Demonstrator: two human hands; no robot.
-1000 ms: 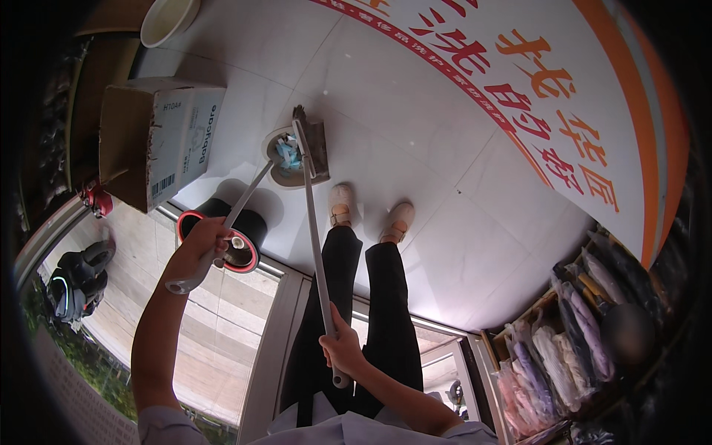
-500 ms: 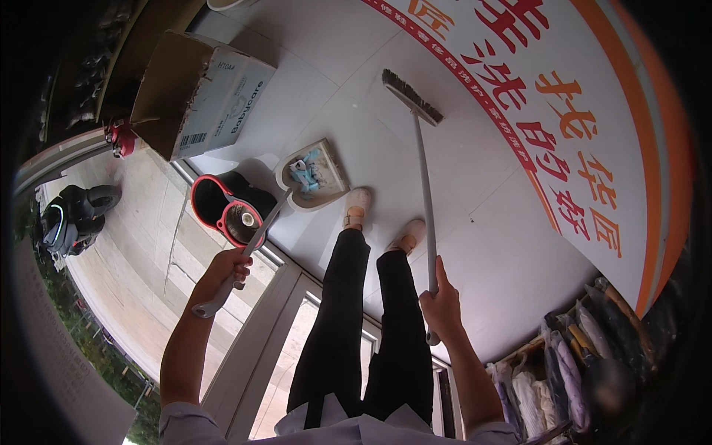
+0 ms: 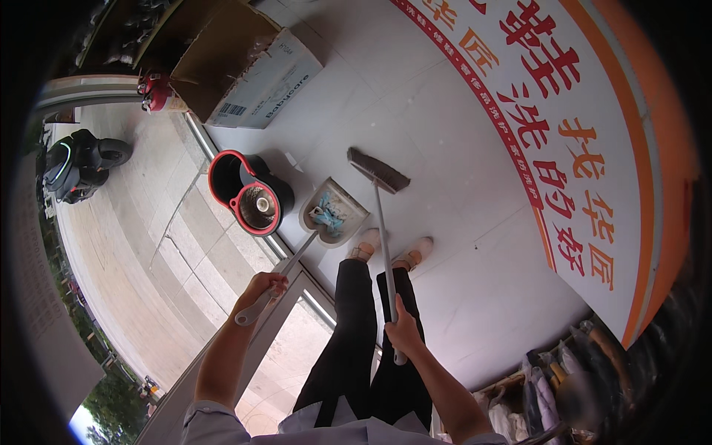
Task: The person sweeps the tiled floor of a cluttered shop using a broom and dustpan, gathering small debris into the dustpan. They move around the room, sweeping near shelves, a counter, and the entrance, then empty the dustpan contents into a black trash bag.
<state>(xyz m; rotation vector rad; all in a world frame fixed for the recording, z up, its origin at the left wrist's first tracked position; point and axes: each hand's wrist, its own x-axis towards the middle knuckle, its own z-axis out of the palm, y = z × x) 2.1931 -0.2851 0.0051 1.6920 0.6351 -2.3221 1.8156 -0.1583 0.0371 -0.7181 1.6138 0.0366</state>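
Note:
My left hand [image 3: 267,286] is wrapped round the grey handle of a dustpan [image 3: 359,216]. Blue and white scraps [image 3: 326,214] lie in its pan, which is down by the floor left of my shoes. My right hand [image 3: 402,331] grips the long grey handle of a broom [image 3: 380,171] near its lower end in the picture. The broom's brown bristle head is on or just above the pale floor, to the far right of the dustpan and apart from it.
A black bucket with a red rim [image 3: 278,194] stands left of the dustpan. Beyond it is an open cardboard box [image 3: 276,76] beside a red fire extinguisher [image 3: 154,93]. A large printed counter [image 3: 549,148] curves along the right. Bagged items [image 3: 545,389] fill the lower right. Outside, a scooter [image 3: 81,165] is parked.
The broom head has come nearer and left, toward the dustpan, as my right hand moved left. My view has shifted, so the dustpan and bucket appear farther right and lower.

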